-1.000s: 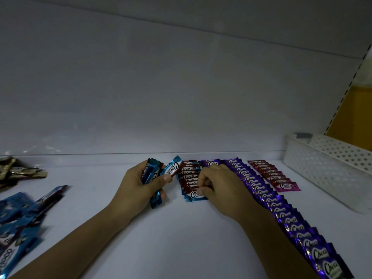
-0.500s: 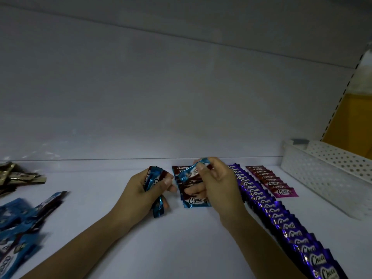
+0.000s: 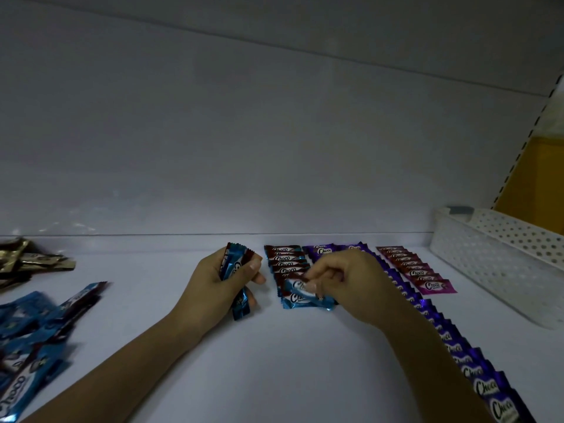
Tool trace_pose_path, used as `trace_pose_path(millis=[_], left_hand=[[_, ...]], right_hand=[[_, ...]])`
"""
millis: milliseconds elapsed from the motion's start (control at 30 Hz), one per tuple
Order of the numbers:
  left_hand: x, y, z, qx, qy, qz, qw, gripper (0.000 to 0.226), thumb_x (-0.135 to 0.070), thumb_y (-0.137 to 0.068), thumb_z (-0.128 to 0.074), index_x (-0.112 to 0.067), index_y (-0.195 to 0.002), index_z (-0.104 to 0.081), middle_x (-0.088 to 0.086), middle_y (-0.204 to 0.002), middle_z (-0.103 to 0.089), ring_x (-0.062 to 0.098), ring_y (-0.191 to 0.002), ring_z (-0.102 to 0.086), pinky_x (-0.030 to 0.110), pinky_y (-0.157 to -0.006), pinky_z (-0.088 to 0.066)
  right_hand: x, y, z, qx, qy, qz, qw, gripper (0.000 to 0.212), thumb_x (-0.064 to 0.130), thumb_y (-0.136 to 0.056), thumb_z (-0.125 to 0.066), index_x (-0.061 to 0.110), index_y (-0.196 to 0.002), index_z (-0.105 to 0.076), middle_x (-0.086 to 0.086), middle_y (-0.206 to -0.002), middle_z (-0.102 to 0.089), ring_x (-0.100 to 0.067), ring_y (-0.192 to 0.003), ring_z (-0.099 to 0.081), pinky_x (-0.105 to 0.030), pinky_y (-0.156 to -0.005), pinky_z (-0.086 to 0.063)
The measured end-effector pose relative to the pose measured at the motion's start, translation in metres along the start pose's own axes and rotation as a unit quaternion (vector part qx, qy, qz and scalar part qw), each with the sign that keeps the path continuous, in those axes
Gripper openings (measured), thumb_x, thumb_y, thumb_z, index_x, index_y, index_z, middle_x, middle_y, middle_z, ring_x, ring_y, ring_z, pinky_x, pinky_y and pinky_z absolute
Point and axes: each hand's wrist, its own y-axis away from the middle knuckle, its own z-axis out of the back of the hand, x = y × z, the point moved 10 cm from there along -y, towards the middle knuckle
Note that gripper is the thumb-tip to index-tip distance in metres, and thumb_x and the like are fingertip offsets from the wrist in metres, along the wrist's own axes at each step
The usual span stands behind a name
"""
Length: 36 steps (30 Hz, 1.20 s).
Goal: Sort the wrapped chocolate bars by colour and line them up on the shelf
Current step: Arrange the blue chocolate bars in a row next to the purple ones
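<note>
Blue foil-wrapped chocolate bar sits pinched by the right hand at the front end of the overlapping blue-bar row, left hand beside that row gripping a blue-wrapper bundle, so next, lay it flat.

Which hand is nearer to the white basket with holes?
The right hand. It pinches a blue bar left of the basket, with the purple row and the pink row between. The left hand holds blue bars farther left.

Chocolate bars overlapped in colour rows
</note>
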Motion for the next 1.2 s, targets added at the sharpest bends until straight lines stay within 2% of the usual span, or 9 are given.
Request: trace_pose_path(millis=[100,200,333,500,633,800,1000,1100,1200], left_hand=[[0.001,0.0,0.0,0.001,0.004,-0.001,1.0,0.013,-0.024,-0.091,-0.057,-0.015,-0.096,-0.064,-0.004,-0.078,-0.073,0.001,-0.057,-0.063,0.013,-0.05,-0.048],[0.0,0.0,-0.001,0.001,0.007,-0.004,1.0,0.012,-0.025,-0.091,-0.058,-0.016,-0.095,-0.064,-0.005,-0.078,-0.073,-0.001,-0.058,-0.063,0.011,-0.051,-0.047],[0.0,0.0,-0.001,0.001,0.006,-0.004,1.0,0.014,-0.028,-0.089,-0.058,-0.017,-0.096,-0.064,-0.006,-0.078,-0.073,-0.002,-0.058,-0.062,0.01,-0.05,-0.046],[0.001,0.0,0.0,-0.001,0.008,-0.002,1.0,0.011,-0.024,-0.091,-0.058,-0.016,-0.096,-0.064,-0.005,-0.077,-0.073,-0.001,-0.054,-0.061,0.011,-0.048,-0.046],[0.003,0.0,0.0,0.002,0.006,0.005,1.0,0.011,-0.024,-0.09,-0.058,-0.017,-0.097,-0.064,-0.003,-0.079,-0.073,0.002,-0.058,-0.064,0.014,-0.05,-0.048],[0.002,0.0,-0.002,0.009,0.008,0.002,1.0,0.013,-0.026,-0.088,-0.058,-0.018,-0.097,-0.063,-0.005,-0.077,-0.073,0.003,-0.059,-0.065,0.014,-0.052,-0.049],[0.0,0.0,-0.001,0.01,-0.003,-0.003,1.0,0.009,-0.024,-0.091,-0.058,-0.018,-0.095,-0.064,-0.005,-0.076,-0.073,0.003,-0.058,-0.065,0.013,-0.051,-0.048],[0.0,0.002,0.0,0.008,-0.021,-0.007,1.0,0.006,-0.024,-0.09,-0.059,-0.019,-0.088,-0.062,-0.007,-0.066,-0.069,0.007,-0.054,-0.063,0.015,-0.051,-0.049],[-0.017,0.008,-0.004,0.012,-0.131,-0.093,0.987,0.007,-0.02,-0.09,-0.062,-0.027,-0.088,-0.062,-0.011,-0.064,-0.066,0.009,-0.047,-0.058,0.017,-0.044,-0.047]], right_hand=[[0.0,0.002,-0.009,0.035,0.067,0.008,0.997,0.003,0.027,-0.077,-0.074,0.025,-0.077,-0.072,0.016,-0.071,-0.066,0.0,-0.07,-0.059,-0.037,-0.09,-0.045],[0.005,0.001,-0.012,0.034,0.098,0.03,0.994,0.002,0.029,-0.078,-0.074,0.027,-0.08,-0.073,0.022,-0.069,-0.059,0.002,-0.077,-0.053,-0.043,-0.094,-0.042],[0.008,0.001,-0.013,0.022,0.12,0.039,0.992,0.005,0.031,-0.079,-0.073,0.029,-0.084,-0.073,0.016,-0.084,-0.062,-0.005,-0.092,-0.052,-0.042,-0.096,-0.04],[0.005,0.002,-0.011,0.002,0.129,0.031,0.991,0.015,0.038,-0.077,-0.074,0.03,-0.089,-0.068,0.015,-0.088,-0.061,-0.004,-0.093,-0.047,-0.035,-0.093,-0.037],[0.005,0.003,-0.011,0.002,0.153,0.027,0.988,0.019,0.041,-0.08,-0.07,0.033,-0.097,-0.07,0.012,-0.101,-0.062,-0.006,-0.099,-0.044,-0.031,-0.094,-0.03],[0.005,0.004,-0.012,0.021,0.159,0.02,0.987,0.022,0.04,-0.082,-0.069,0.033,-0.103,-0.07,0.009,-0.108,-0.063,-0.01,-0.105,-0.046,-0.036,-0.099,-0.034],[0.005,0.003,-0.011,0.02,0.145,0.031,0.989,0.013,0.036,-0.081,-0.07,0.035,-0.093,-0.071,0.013,-0.101,-0.061,-0.004,-0.097,-0.041,-0.038,-0.097,-0.035],[0.007,0.002,-0.012,0.013,0.134,0.043,0.99,0.008,0.036,-0.082,-0.069,0.032,-0.088,-0.071,0.014,-0.093,-0.062,-0.004,-0.094,-0.046,-0.039,-0.095,-0.038],[0.019,0.002,-0.006,-0.028,-0.028,0.05,0.998,0.02,0.037,-0.079,-0.071,0.024,-0.094,-0.071,0.009,-0.083,-0.067,-0.001,-0.079,-0.057,-0.026,-0.077,-0.047]])
